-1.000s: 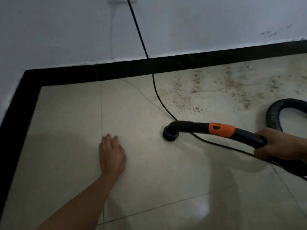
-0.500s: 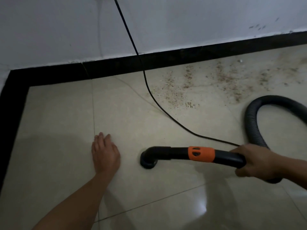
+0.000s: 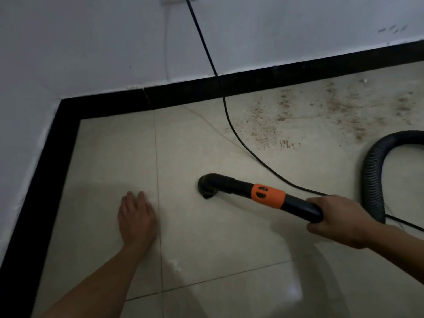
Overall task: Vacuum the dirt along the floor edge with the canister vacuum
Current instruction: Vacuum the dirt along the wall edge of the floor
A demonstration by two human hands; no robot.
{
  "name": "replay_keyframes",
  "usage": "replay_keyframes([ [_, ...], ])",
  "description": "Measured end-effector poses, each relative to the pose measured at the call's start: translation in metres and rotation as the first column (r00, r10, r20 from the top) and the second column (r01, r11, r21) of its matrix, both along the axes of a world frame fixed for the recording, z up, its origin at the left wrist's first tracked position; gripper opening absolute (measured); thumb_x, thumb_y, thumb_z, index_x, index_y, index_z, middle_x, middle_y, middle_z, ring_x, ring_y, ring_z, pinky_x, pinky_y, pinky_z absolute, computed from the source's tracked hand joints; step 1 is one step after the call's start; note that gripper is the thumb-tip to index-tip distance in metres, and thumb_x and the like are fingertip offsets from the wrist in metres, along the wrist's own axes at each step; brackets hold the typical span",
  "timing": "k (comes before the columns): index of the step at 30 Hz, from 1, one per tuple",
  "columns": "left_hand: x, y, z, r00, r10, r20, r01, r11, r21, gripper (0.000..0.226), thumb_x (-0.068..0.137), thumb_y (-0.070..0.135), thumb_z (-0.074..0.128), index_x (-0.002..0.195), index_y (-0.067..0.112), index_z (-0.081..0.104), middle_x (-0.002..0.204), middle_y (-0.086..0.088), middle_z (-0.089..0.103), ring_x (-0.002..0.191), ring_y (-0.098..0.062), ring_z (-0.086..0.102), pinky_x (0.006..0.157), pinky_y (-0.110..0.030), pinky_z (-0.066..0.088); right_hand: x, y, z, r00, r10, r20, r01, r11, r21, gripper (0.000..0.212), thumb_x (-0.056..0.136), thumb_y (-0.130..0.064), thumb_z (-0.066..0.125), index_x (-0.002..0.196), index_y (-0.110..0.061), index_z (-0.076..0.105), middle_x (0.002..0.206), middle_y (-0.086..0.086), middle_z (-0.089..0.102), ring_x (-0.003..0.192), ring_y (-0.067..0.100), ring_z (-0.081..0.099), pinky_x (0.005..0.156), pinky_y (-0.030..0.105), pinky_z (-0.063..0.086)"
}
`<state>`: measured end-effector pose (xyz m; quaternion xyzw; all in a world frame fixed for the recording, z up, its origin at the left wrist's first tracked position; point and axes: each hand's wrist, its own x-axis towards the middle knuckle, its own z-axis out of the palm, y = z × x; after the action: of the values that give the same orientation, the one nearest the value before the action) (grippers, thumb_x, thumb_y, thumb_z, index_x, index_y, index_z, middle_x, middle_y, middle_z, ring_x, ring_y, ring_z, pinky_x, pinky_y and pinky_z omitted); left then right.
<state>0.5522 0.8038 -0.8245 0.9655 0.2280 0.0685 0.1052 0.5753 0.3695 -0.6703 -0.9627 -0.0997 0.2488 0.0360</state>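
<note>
Head view: right hand (image 3: 337,220) grips vacuum wand (image 3: 259,195); dirt (image 3: 286,125) beyond.

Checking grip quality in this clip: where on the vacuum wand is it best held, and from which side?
The plain black tube behind the orange collar, taken from the hose end. It is straight and round there, with the bent nozzle facing the floor. The right hand grips it so.

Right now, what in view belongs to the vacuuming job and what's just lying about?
Job: black vacuum wand with orange collar, gripped by right hand; ribbed black hose; scattered brown dirt by black skirting; thin black cord.
Idle: left hand flat on beige floor tiles; dark scuffs on white wall.
</note>
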Motion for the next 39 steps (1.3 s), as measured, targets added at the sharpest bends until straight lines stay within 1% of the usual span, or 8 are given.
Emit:
replay_keyframes([
  [5,-0.001,0.002,-0.008,1.000,0.002,0.004,-0.002,1.000,0.031,0.051,0.091,0.024,0.029,0.125,-0.003,0.056,0.132,-0.036,0.048,0.122,-0.051,0.045,0.100,-0.057,0.037,0.001,0.023,-0.012,0.982,0.181,0.053,-0.180,0.983,-0.035,0.020,0.074,-0.050,0.058,0.078,-0.036,0.044,0.071,-0.009,0.053,0.074,0.010,0.059,0.064,0.026,0.043],
  [14,0.049,-0.054,-0.001,0.967,-0.236,0.092,0.237,0.971,-0.004,0.049,0.086,0.021,0.033,0.118,-0.003,0.061,0.128,-0.031,0.054,0.121,-0.047,0.050,0.102,-0.053,0.042,0.018,-0.002,-0.018,0.925,-0.192,0.327,0.236,0.967,-0.099,0.018,0.087,-0.044,0.057,0.091,-0.032,0.044,0.065,-0.010,0.054,0.057,0.011,0.055,0.047,0.023,0.035],
  [18,0.073,-0.109,-0.002,0.963,-0.254,0.092,0.264,0.955,-0.133,0.054,0.091,0.026,0.026,0.126,-0.001,0.056,0.138,-0.027,0.048,0.131,-0.043,0.042,0.110,-0.051,0.034,0.024,-0.021,-0.010,0.946,-0.188,0.263,0.213,0.975,-0.070,0.018,0.083,-0.043,0.063,0.085,-0.033,0.048,0.064,-0.009,0.056,0.057,0.009,0.053,0.048,0.024,0.035],
  [22,0.079,-0.123,-0.012,0.967,-0.247,0.059,0.251,0.965,-0.069,0.052,0.092,0.027,0.027,0.127,0.000,0.055,0.140,-0.026,0.046,0.132,-0.043,0.038,0.112,-0.050,0.029,0.009,-0.061,0.001,0.962,-0.063,0.268,0.099,0.987,-0.125,0.023,0.072,-0.042,0.075,0.082,-0.036,0.054,0.055,-0.007,0.056,0.051,0.009,0.053,0.047,0.024,0.036],
  [26,0.078,-0.123,-0.013,0.957,-0.269,0.107,0.274,0.961,-0.034,0.048,0.091,0.025,0.031,0.123,-0.001,0.056,0.136,-0.028,0.048,0.129,-0.045,0.040,0.109,-0.051,0.032,0.000,-0.108,0.018,0.872,-0.324,0.366,0.328,0.943,0.053,0.028,0.065,-0.021,0.086,0.085,-0.025,0.066,0.052,-0.006,0.056,0.046,0.012,0.050,0.045,0.027,0.040],
  [30,0.079,-0.123,-0.012,0.961,-0.250,0.122,0.257,0.965,-0.045,0.045,0.090,0.022,0.034,0.122,-0.001,0.057,0.135,-0.028,0.049,0.129,-0.045,0.040,0.109,-0.051,0.031,0.004,-0.130,0.023,0.885,-0.379,0.269,0.400,0.916,-0.028,0.026,0.069,-0.027,0.082,0.085,-0.034,0.062,0.056,-0.007,0.061,0.053,0.013,0.058,0.055,0.039,0.053],
  [35,0.079,-0.125,-0.014,0.960,-0.255,0.116,0.260,0.965,-0.032,0.045,0.091,0.023,0.035,0.121,-0.001,0.057,0.134,-0.029,0.050,0.127,-0.045,0.042,0.107,-0.052,0.034,-0.022,-0.120,0.009,0.960,-0.250,0.127,0.264,0.959,-0.107,0.020,0.068,-0.038,0.075,0.070,-0.035,0.055,0.050,-0.011,0.055,0.050,0.000,0.052,0.046,0.021,0.035],
  [39,0.079,-0.125,-0.013,0.960,-0.262,0.100,0.265,0.964,-0.018,0.046,0.091,0.023,0.034,0.122,-0.001,0.057,0.134,-0.029,0.050,0.126,-0.045,0.043,0.106,-0.052,0.035,-0.020,-0.104,0.006,0.925,-0.349,0.149,0.358,0.933,-0.036,0.015,0.077,-0.038,0.071,0.080,-0.034,0.058,0.057,-0.010,0.057,0.055,0.002,0.053,0.047,0.022,0.033],
])
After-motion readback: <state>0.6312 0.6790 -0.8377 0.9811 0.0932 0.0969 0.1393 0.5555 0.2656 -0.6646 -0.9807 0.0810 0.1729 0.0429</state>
